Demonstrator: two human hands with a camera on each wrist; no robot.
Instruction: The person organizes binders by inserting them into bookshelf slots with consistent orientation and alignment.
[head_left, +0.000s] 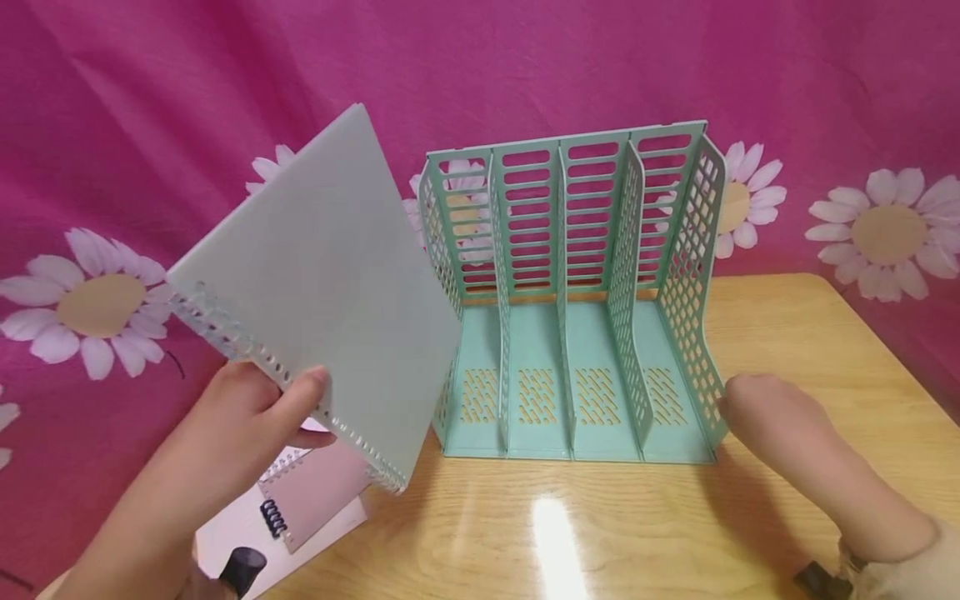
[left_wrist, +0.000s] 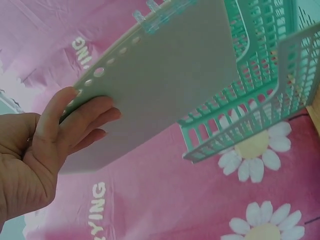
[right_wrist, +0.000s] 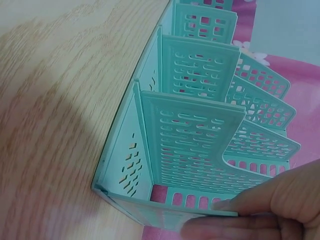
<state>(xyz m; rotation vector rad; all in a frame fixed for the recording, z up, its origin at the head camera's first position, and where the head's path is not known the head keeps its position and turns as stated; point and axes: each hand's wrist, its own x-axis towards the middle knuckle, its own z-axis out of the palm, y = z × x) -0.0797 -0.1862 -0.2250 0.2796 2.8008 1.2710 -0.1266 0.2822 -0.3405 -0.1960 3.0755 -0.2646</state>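
Pale grey ring-bound notebook [head_left: 322, 258]: slanting.
Left hand [head_left: 255, 412]: pinching notebook's holed edge [head_left: 362, 442].
Mint-green four-slot plastic rack [head_left: 600, 333]: standing.
Right hand [head_left: 776, 421]: gripping rack's side wall [head_left: 686, 312].

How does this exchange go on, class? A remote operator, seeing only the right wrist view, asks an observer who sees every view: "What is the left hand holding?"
Observer: The left hand grips a pale grey, rectangular loose-leaf notebook by its hole-punched edge.

Operator: I see the right hand pinching a side panel of the mint-green, perforated plastic file rack. Is that notebook inside the rack?

Observer: No. The head and left wrist views show it held up outside, beside the rack's left end.

Operator: Does anything lie below the left hand?

Observer: Yes. In the head view, a pink rectangular notebook with black rings lies there.
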